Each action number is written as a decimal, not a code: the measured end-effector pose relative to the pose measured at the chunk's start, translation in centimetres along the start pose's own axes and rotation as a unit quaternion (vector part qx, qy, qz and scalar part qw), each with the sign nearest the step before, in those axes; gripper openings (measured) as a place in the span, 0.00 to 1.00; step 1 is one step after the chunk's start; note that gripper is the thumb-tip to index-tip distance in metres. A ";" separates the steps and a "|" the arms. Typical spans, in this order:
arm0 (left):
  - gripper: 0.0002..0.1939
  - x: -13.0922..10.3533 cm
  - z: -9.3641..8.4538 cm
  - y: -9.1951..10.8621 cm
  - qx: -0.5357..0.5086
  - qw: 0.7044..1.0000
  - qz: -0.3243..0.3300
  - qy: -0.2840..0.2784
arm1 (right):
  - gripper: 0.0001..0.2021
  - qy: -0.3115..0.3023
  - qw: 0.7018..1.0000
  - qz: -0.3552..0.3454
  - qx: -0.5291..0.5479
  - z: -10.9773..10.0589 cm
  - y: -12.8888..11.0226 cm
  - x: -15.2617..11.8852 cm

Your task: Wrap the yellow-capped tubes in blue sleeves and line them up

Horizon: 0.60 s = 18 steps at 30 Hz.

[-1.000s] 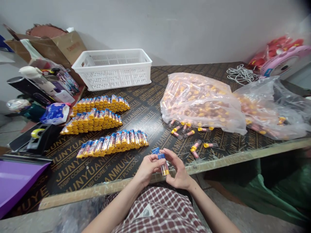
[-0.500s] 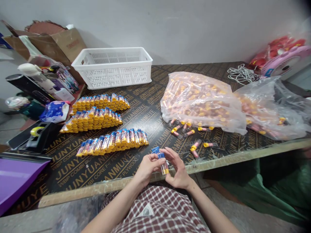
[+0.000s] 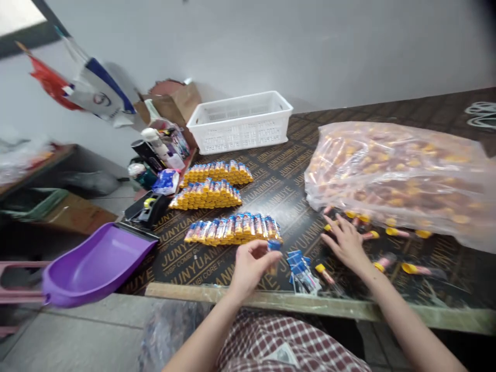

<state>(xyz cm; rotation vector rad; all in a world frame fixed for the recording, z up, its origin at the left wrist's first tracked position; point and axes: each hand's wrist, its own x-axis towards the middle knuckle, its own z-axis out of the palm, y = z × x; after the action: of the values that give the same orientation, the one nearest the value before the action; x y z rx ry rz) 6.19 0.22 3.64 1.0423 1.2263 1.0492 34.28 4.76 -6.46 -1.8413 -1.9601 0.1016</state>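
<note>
Between the thumb and fingers of my left hand (image 3: 251,266) is a small tube with a blue top (image 3: 275,245), near the right end of the front row of blue-and-yellow tubes (image 3: 232,228). My right hand (image 3: 344,243) reaches over the loose yellow-capped tubes (image 3: 399,232), fingers spread, at the lower left edge of the plastic bag full of tubes (image 3: 387,170). Whether its fingertips touch a tube is unclear. Blue printed labels (image 3: 301,271) lie on the table between my hands. Two more stacked rows of tubes (image 3: 207,195) stand farther back.
A white basket (image 3: 240,129) stands at the back of the dark table (image 3: 287,191). Bottles (image 3: 155,150), a tape dispenser (image 3: 149,206) and a purple dustpan (image 3: 96,263) are at the left. White cable (image 3: 480,113) lies at the far right.
My hands have parted. The left has moved left with the tube, and the right has gone forward and right to the loose tubes. The view has turned left, and the labels now show on the table.
</note>
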 end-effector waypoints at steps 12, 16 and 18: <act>0.16 6.1 -13.2 1.2 0.412 0.870 0.066 0.261 | 0.19 -0.018 0.997 -0.044 -0.065 3.8 0.7 -3.4; 0.16 5.6 -12.2 1.5 0.463 0.844 0.097 0.251 | 0.17 -0.040 0.998 -0.036 -0.017 2.6 0.4 -4.6; 0.16 4.8 -10.9 1.8 0.436 0.833 0.171 0.296 | 0.16 -0.049 0.998 -0.028 0.015 1.6 0.1 -4.9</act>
<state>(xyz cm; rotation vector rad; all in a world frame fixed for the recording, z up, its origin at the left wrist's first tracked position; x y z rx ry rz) -4.52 5.74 3.84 1.7547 2.2035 1.1372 33.83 0.44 -9.27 -1.7914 -2.0648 0.2065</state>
